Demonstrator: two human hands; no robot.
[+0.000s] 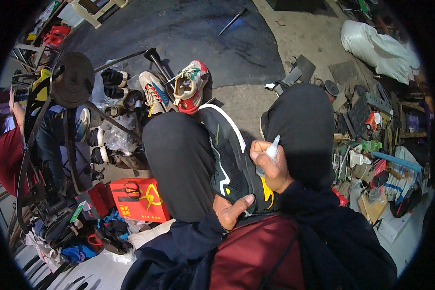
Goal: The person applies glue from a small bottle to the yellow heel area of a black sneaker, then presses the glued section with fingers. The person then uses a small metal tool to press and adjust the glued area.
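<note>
Left hand (233, 211): near end of black shoe (228, 159) gripped; shoe held lengthwise between thighs (179, 164). Right hand (275, 173): white nozzle bottle (271, 153) gripped, nozzle pointed upward. Shoe should be kept steady; bottle should be squeezed lightly, flow kept even. Bottle contents not discernible. Red box (154, 211) placed left; black scissor-like tool (129, 198) laid on top, interior hidden. White sack (377, 50) set far right, contents hidden.

Btl (271, 153) partly hidden in R hand (275, 171).
</note>
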